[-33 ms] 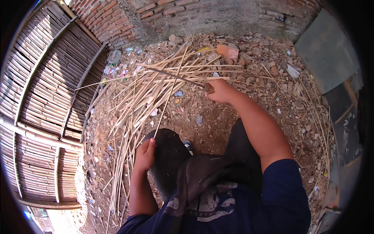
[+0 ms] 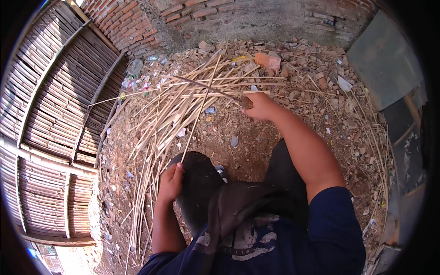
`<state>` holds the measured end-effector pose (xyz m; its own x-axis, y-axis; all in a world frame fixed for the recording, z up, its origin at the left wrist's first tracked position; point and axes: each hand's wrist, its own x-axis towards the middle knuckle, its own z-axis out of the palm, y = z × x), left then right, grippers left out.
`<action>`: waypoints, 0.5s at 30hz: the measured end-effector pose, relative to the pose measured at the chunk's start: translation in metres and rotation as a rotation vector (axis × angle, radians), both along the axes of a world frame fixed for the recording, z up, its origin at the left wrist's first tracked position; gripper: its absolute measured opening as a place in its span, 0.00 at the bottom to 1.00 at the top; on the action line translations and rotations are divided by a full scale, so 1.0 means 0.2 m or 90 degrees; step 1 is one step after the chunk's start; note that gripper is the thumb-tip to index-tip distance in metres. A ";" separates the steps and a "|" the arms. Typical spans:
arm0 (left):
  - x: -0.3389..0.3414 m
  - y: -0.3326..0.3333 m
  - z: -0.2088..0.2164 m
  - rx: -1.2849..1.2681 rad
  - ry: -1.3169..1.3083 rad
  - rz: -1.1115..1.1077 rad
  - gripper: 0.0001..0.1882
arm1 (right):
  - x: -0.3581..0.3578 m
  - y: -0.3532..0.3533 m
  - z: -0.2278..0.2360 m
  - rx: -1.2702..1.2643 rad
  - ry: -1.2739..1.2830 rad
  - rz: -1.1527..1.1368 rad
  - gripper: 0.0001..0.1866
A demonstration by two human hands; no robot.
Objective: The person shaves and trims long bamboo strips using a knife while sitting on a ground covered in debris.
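Note:
My right hand (image 2: 262, 107) is closed around the brown handle of a machete (image 2: 222, 93). Its long, thin, dark blade reaches left across a loose pile of pale bamboo strips (image 2: 182, 106) on the ground. In my left hand (image 2: 171, 183), beside my left knee, the fingers pinch the near end of a long bamboo strip (image 2: 195, 123). That strip runs up and away over the pile, and the blade crosses it. Whether blade and strip touch I cannot tell.
A brick wall (image 2: 238, 20) closes off the far side, with rubble and an orange brick piece (image 2: 267, 61) before it. Left stands a bamboo-slat panel (image 2: 50, 123); right, a grey sheet (image 2: 387, 59) leans. More thin strips (image 2: 376, 151) lie along the right edge.
The machete's far end has shifted slightly away from me. Both hands and the held strip look unmoved.

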<state>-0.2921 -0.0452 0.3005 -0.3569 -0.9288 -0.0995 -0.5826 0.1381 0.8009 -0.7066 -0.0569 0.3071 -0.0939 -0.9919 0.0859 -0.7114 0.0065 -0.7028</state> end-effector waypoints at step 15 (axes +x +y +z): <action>-0.08 0.07 0.07 -0.139 -0.148 0.013 0.25 | -0.02 -0.02 -0.05 0.023 0.043 0.015 0.10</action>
<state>-0.3089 -0.0321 0.3140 -0.3289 -0.9440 0.0258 -0.7511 0.2780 0.5988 -0.7104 -0.0600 0.2976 -0.0658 -0.9963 0.0554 -0.7579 0.0138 -0.6523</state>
